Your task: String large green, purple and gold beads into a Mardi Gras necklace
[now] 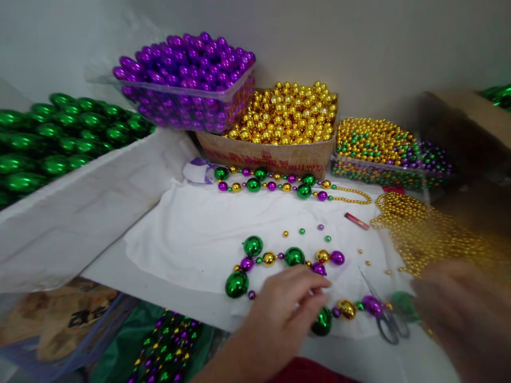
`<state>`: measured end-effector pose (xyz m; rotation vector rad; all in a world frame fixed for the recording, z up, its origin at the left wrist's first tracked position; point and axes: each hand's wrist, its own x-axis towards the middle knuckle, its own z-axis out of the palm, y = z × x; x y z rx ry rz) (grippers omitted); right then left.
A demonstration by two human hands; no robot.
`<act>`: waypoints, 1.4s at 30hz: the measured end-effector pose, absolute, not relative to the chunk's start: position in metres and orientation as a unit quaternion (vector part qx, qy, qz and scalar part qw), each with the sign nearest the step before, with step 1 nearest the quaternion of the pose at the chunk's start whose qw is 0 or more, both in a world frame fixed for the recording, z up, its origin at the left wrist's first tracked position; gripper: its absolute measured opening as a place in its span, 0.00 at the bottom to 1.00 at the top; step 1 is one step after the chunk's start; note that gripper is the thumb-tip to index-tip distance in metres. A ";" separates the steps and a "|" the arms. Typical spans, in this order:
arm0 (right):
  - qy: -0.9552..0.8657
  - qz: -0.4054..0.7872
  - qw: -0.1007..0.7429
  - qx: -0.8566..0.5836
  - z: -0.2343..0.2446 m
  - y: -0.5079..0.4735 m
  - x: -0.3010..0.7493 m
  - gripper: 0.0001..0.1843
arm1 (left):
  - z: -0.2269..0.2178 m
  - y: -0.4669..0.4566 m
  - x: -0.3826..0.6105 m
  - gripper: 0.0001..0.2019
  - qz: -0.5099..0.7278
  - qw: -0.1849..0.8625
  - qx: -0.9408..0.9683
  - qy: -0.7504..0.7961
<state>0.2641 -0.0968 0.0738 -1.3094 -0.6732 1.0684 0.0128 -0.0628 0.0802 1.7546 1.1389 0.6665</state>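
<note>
A string of green, gold and purple beads [237,284] lies in a bent line on the white cloth, passing under my left hand. My left hand [285,303] rests over it with fingers bent together at the strand; the exact grip is hidden. A large green bead [321,321] shows just below its fingertips. On the right, my right hand [459,306] is smeared by motion, its fingers unclear. Beside it is a blurred green bead [404,306] at the strand's right end. Scissors [387,324] lie partly beneath this stretch of beads.
Behind stand a clear tub of purple beads [183,103], a carton of gold beads [271,154] and a tub of small mixed beads [379,170]. A beaded necklace [271,186], a red stick-like item [356,221] and piled gold bead chains [423,229] lie nearer. Green beads [51,138] fill a white box at left.
</note>
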 end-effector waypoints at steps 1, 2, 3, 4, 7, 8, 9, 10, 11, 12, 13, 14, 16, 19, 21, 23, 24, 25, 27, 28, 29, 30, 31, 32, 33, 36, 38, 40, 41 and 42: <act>-0.300 0.498 0.580 -0.571 0.075 -0.097 0.251 0.10 | 0.082 -0.063 0.032 0.13 0.274 0.511 0.693 0.428; -0.305 0.512 0.563 -0.572 0.075 -0.096 0.238 0.10 | 0.079 -0.063 0.048 0.14 0.284 0.551 0.664 0.418; -0.305 0.520 0.552 -0.576 0.074 -0.093 0.228 0.10 | 0.074 -0.063 0.060 0.14 0.282 0.593 0.638 0.402; -0.302 0.519 0.553 -0.578 0.073 -0.090 0.221 0.10 | 0.067 -0.062 0.067 0.15 0.290 0.631 0.602 0.395; -0.272 0.517 0.591 -0.557 0.064 -0.077 0.211 0.11 | 0.044 -0.057 0.068 0.19 0.336 0.678 0.501 0.419; -0.263 0.525 0.600 -0.543 0.060 -0.073 0.211 0.11 | 0.038 -0.055 0.065 0.19 0.350 0.671 0.484 0.439; -0.258 0.532 0.606 -0.532 0.057 -0.069 0.212 0.11 | 0.035 -0.053 0.062 0.19 0.357 0.659 0.479 0.457; -0.256 0.537 0.609 -0.525 0.054 -0.067 0.213 0.11 | 0.033 -0.052 0.059 0.19 0.356 0.648 0.484 0.469; -0.257 0.540 0.610 -0.521 0.052 -0.065 0.213 0.10 | 0.033 -0.051 0.057 0.20 0.349 0.640 0.497 0.472; -0.259 0.539 0.609 -0.521 0.051 -0.065 0.213 0.10 | 0.034 -0.051 0.056 0.20 0.338 0.633 0.515 0.469; -0.262 0.537 0.606 -0.525 0.050 -0.065 0.212 0.10 | 0.036 -0.052 0.055 0.20 0.327 0.627 0.535 0.462; -0.263 0.536 0.602 -0.531 0.050 -0.065 0.210 0.11 | 0.038 -0.053 0.057 0.20 0.316 0.619 0.556 0.456; -0.260 0.532 0.594 -0.544 0.049 -0.068 0.206 0.12 | 0.041 -0.056 0.061 0.19 0.298 0.604 0.587 0.449; -0.255 0.533 0.586 -0.555 0.045 -0.071 0.199 0.14 | 0.038 -0.058 0.068 0.15 0.294 0.618 0.585 0.436; -0.245 0.547 0.583 -0.549 0.043 -0.073 0.198 0.14 | 0.033 -0.060 0.067 0.13 0.304 0.635 0.570 0.423; -0.238 0.576 0.574 -0.531 0.045 -0.075 0.200 0.14 | 0.029 -0.062 0.061 0.13 0.312 0.636 0.565 0.422; -0.242 0.594 0.565 -0.519 0.047 -0.076 0.203 0.14 | 0.026 -0.063 0.056 0.14 0.313 0.630 0.567 0.429; -0.248 0.610 0.554 -0.509 0.050 -0.077 0.207 0.14 | 0.023 -0.064 0.049 0.14 0.313 0.618 0.571 0.440; -0.255 0.626 0.545 -0.496 0.057 -0.079 0.216 0.13 | 0.015 -0.068 0.035 0.15 0.309 0.590 0.578 0.472; -0.253 0.623 0.553 -0.491 0.061 -0.080 0.221 0.12 | 0.011 -0.070 0.027 0.15 0.305 0.578 0.576 0.490; -0.248 0.619 0.563 -0.488 0.063 -0.081 0.225 0.11 | 0.007 -0.072 0.020 0.15 0.301 0.571 0.572 0.506; -0.241 0.613 0.574 -0.487 0.065 -0.081 0.228 0.11 | 0.002 -0.074 0.013 0.16 0.295 0.567 0.568 0.519; -0.235 0.608 0.582 -0.486 0.064 -0.081 0.231 0.10 | -0.002 -0.076 0.008 0.16 0.291 0.565 0.564 0.528; -0.230 0.608 0.585 -0.486 0.062 -0.081 0.232 0.10 | -0.006 -0.078 0.003 0.16 0.285 0.562 0.564 0.535; -0.227 0.609 0.585 -0.486 0.059 -0.080 0.233 0.10 | -0.010 -0.079 0.000 0.16 0.280 0.554 0.567 0.541; -0.206 0.613 0.584 -0.490 0.043 -0.078 0.234 0.10 | -0.017 -0.082 -0.004 0.17 0.259 0.512 0.596 0.562; -0.183 0.615 0.582 -0.500 0.033 -0.077 0.234 0.10 | -0.020 -0.082 -0.002 0.16 0.236 0.489 0.620 0.566; -0.169 0.607 0.576 -0.521 0.024 -0.078 0.236 0.11 | -0.021 -0.081 0.001 0.15 0.205 0.482 0.643 0.558; -0.169 0.597 0.573 -0.535 0.022 -0.079 0.237 0.12 | -0.021 -0.081 0.003 0.14 0.188 0.482 0.654 0.552; -0.173 0.584 0.568 -0.554 0.019 -0.081 0.239 0.14 | -0.020 -0.081 0.005 0.14 0.172 0.485 0.662 0.545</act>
